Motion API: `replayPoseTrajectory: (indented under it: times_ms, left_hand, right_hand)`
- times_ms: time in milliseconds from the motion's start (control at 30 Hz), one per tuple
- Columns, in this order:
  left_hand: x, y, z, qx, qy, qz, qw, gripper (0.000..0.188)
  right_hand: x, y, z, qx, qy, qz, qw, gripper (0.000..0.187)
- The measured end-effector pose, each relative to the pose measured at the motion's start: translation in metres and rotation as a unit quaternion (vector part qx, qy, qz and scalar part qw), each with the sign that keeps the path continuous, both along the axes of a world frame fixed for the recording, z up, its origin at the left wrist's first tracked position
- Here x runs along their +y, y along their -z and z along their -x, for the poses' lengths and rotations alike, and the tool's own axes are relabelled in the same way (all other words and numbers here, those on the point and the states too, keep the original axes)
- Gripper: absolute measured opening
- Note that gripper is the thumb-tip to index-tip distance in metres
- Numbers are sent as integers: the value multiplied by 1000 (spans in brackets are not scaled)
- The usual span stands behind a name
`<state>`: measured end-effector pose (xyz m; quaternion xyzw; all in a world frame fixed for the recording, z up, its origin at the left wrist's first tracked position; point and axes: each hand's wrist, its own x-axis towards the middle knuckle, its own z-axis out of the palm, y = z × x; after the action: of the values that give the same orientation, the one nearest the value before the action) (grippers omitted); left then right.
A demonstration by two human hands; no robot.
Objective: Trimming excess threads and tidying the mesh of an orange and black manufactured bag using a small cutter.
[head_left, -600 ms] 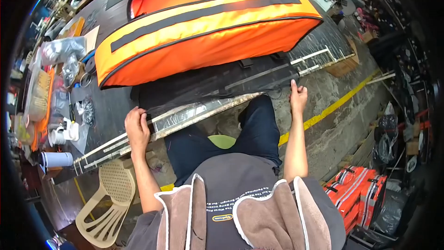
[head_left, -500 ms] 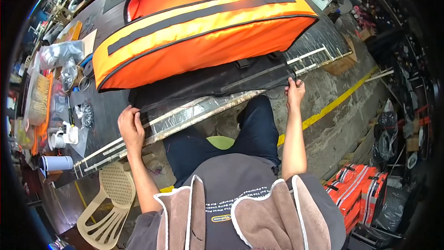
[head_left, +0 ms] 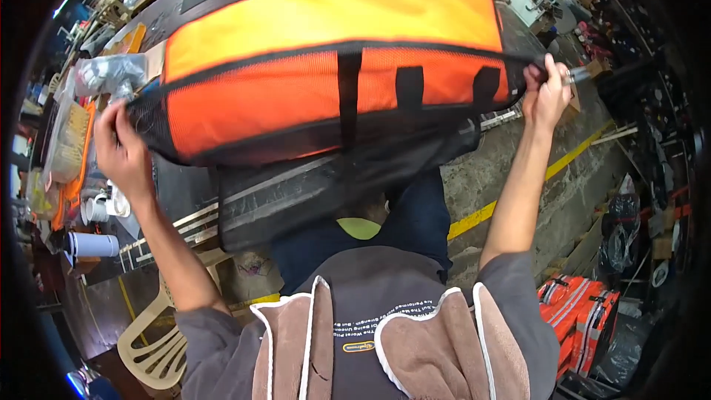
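A large yellow and orange bag (head_left: 326, 18) with black trim lies across the dark work table. A black mesh panel (head_left: 152, 122) is stretched over its near side, with orange showing through. My left hand (head_left: 122, 152) is closed on the panel's left end. At the other end my right hand (head_left: 546, 96) is closed on its upper edge; a blurred pale, metallic-looking piece sticks out beyond those fingers. A black fabric flap (head_left: 281, 196) hangs below the bag over the table's near edge. Black straps (head_left: 409, 87) show against the orange side.
Left on the table are plastic bags of parts (head_left: 111, 74), an orange-edged bin (head_left: 70, 155), a white mug (head_left: 94, 209) and a white cylinder (head_left: 92, 244). A beige plastic chair (head_left: 159, 333) stands at lower left. Orange bags (head_left: 578, 318) lie at lower right.
Both hands have moved up and farther apart, raising the black mesh from the table edge across the bag's near side. The bag has turned, and its opening no longer shows.
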<state>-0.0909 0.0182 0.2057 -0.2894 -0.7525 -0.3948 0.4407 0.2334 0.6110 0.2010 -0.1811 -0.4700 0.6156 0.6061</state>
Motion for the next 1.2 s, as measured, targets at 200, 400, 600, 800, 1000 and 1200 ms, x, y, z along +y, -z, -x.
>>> replayPoseTrajectory:
  times_ms: [200,400,600,800,1000,1200]
  left_hand:
    - [22,-11,99,4,-36,59,998,19]
    - [43,-3,120,-38,-61,86,994,21]
    - [78,-1,67,-6,-76,59,995,22]
    - [156,16,14,-36,122,187,974,25]
    - [248,7,-18,-77,133,288,945,39]
    - [300,27,17,-162,76,356,917,46]
  right_hand:
    - [-68,-80,14,76,-174,-83,978,35]
    - [-195,-178,-76,110,-432,-415,793,17]
    - [-223,-205,-53,26,-634,-467,616,29]
    - [-228,-204,-61,53,-669,-446,593,29]
    - [-227,-200,-57,86,-688,-422,584,30]
    - [-161,-202,-125,123,-713,-395,566,31]
